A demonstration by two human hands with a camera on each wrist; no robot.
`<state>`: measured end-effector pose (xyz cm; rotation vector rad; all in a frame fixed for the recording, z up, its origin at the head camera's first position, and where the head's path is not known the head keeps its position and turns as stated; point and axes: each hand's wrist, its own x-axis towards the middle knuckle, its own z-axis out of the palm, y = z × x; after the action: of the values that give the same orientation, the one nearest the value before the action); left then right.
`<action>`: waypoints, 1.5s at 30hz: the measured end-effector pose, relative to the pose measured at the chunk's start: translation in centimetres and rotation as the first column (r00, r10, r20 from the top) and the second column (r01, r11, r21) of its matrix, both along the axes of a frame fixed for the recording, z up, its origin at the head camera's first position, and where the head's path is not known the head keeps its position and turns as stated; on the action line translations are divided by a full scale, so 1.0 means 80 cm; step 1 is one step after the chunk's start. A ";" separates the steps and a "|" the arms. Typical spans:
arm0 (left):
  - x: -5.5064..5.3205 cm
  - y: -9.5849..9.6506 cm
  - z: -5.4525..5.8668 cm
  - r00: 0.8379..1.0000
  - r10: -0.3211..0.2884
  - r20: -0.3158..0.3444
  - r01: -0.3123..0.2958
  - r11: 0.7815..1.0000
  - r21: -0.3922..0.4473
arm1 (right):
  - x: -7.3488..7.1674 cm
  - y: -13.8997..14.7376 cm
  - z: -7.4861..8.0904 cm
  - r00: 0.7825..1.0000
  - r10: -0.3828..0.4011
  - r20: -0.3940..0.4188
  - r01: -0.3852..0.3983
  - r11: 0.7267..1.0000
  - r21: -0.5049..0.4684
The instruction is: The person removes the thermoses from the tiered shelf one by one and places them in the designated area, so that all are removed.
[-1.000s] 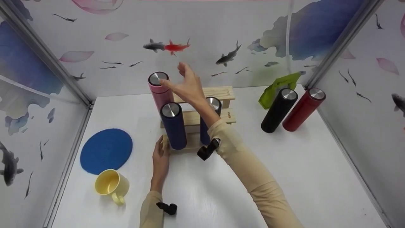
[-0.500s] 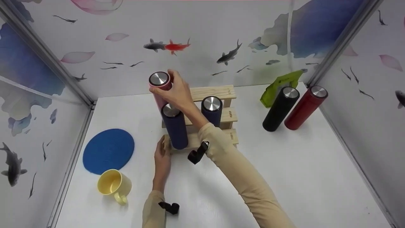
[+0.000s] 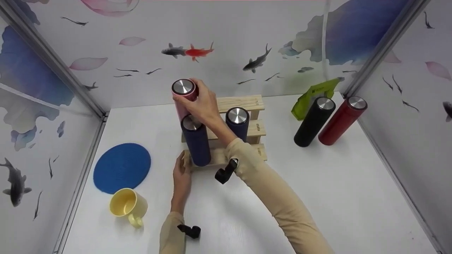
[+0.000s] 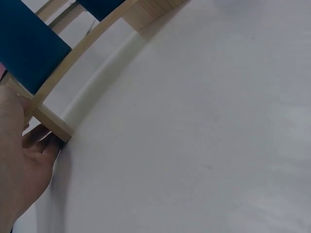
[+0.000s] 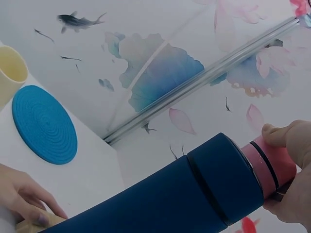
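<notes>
A pink thermos flask (image 3: pixel 182 106) with a steel-topped lid stands toward the back left of a tiered wooden rack (image 3: pixel 259 131). My right hand (image 3: pixel 203 104) grips it near the top, thumb on one side and fingers on the other, as the right wrist view also shows. Just in front of it a dark blue thermos (image 3: pixel 196 144) stands on the lowest tier, hiding the pink one's base. Another blue thermos (image 3: pixel 237 121) is partly behind my right forearm. My left hand (image 3: pixel 182 176) holds the rack's front left end; in the left wrist view the fingers (image 4: pixel 41 141) curl about the wooden end piece.
A round blue mat (image 3: pixel 122 167) and a yellow mug (image 3: pixel 128 204) lie to the left on the white table. At the right stand a black thermos (image 3: pixel 314 121) and a red thermos (image 3: pixel 342 120), with a green pouch (image 3: pixel 307 100) behind them. Patterned walls enclose the table.
My right hand has come down leftward from above the rack and taken hold of the pink thermos, which has since shifted slightly right. The left hand stays at the rack's end.
</notes>
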<state>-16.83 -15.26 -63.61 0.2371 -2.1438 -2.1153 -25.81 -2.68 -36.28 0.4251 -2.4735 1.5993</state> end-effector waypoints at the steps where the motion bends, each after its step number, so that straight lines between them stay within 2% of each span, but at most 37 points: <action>1: 0.000 0.000 0.000 1.000 0.000 -0.003 0.000 1.000 -0.003 | 0.000 0.001 0.000 1.000 -0.006 0.000 0.006 1.000 -0.003; 4: 0.000 0.000 0.001 1.000 -0.006 -0.004 0.006 1.000 -0.001 | -0.001 0.005 0.001 1.000 -0.020 -0.012 0.020 1.000 -0.005; 11: 0.002 0.000 0.002 0.999 -0.015 0.037 0.015 1.000 -0.005 | -0.001 0.017 0.004 0.999 -0.031 -0.014 0.031 0.999 -0.010; 21: 0.005 -0.002 0.000 0.999 -0.004 0.042 0.004 1.000 -0.010 | -0.002 0.038 0.016 0.998 -0.029 -0.053 0.027 0.999 -0.039; 29: 0.002 -0.003 0.002 1.000 -0.006 0.031 0.006 1.000 0.016 | -0.005 0.060 0.022 0.997 -0.004 -0.079 -0.001 0.998 -0.057; 36: 0.002 0.001 0.003 0.999 0.011 0.039 -0.009 0.999 -0.038 | -0.001 0.085 0.018 0.996 -0.023 -0.085 0.018 0.998 -0.058; 45: 0.001 0.000 0.002 0.999 0.018 0.033 -0.016 0.999 -0.043 | -0.002 0.109 0.014 0.995 -0.060 -0.084 0.056 0.997 -0.056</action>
<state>-16.71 -15.24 -63.46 0.2871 -2.1947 -2.0680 -25.97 6.07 -35.15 0.4013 -2.3533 1.5862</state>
